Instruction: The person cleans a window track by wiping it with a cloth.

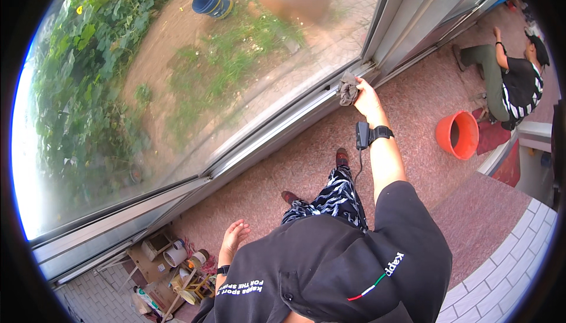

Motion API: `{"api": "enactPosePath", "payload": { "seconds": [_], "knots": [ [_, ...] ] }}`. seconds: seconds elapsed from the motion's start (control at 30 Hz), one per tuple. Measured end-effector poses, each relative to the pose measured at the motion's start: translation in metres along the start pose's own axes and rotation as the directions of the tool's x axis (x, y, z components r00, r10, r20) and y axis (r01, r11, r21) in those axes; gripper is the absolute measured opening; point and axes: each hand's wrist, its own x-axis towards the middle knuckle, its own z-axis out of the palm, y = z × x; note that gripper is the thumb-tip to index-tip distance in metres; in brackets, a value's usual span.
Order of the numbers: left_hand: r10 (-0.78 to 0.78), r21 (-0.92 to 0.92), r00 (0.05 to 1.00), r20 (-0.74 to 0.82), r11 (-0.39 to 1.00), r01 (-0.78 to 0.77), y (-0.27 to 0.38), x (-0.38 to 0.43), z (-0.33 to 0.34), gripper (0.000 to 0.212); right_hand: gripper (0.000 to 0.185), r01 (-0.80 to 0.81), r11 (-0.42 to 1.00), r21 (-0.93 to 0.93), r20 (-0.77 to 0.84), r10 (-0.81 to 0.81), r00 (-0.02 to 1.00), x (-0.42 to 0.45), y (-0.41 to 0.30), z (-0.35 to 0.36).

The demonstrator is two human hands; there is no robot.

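Observation:
A crumpled grey-brown cloth (348, 89) is gripped in my right hand (366, 97), at the metal window frame (287, 117) beside the lower corner of a large glass pane (247, 71). My right arm is stretched out ahead, with a small black device and cable at the wrist. Lower down on the left, my left hand (235, 237) hangs near my side with its fingers apart and nothing in it. Through the glass show green plants, bare soil and a dark blue bucket (211, 2).
An orange-red bucket (457, 135) stands on the reddish floor to the right. Beyond it a person (515, 75) sits low near the wall. Cardboard boxes (154, 267), cans and a wooden stool (199, 283) are piled at the lower left.

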Motion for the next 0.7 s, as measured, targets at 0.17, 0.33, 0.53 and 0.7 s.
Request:
{"api": "enactPosePath", "payload": {
  "seconds": [0.17, 0.33, 0.53, 0.7],
  "knots": [
    [-0.009, 0.010, 1.000, -0.001, 1.000, 0.009, 0.001, -0.006, 0.010, 0.038, 0.024, -0.012, 0.995, 0.104, -0.003, 0.013, 1.000, 0.001, 0.001, 0.005],
    [-0.013, 0.032, 1.000, -0.011, 0.999, 0.014, 0.002, -0.010, 0.017, 0.038, 0.018, 0.048, 0.999, -0.006, -0.065, -0.048, 0.997, 0.000, 0.007, -0.004],
    [0.018, 0.019, 1.000, -0.005, 1.000, -0.018, 0.003, -0.010, 0.016, 0.039, 0.028, -0.026, 0.927, -0.374, -0.209, -0.057, 0.976, 0.008, 0.009, -0.013],
    [-0.006, 0.016, 1.000, -0.026, 1.000, 0.007, 0.006, -0.013, 0.017, 0.037, 0.042, -0.219, 0.215, -0.952, -0.262, -0.203, 0.943, 0.037, -0.005, -0.034]
  ]
}}
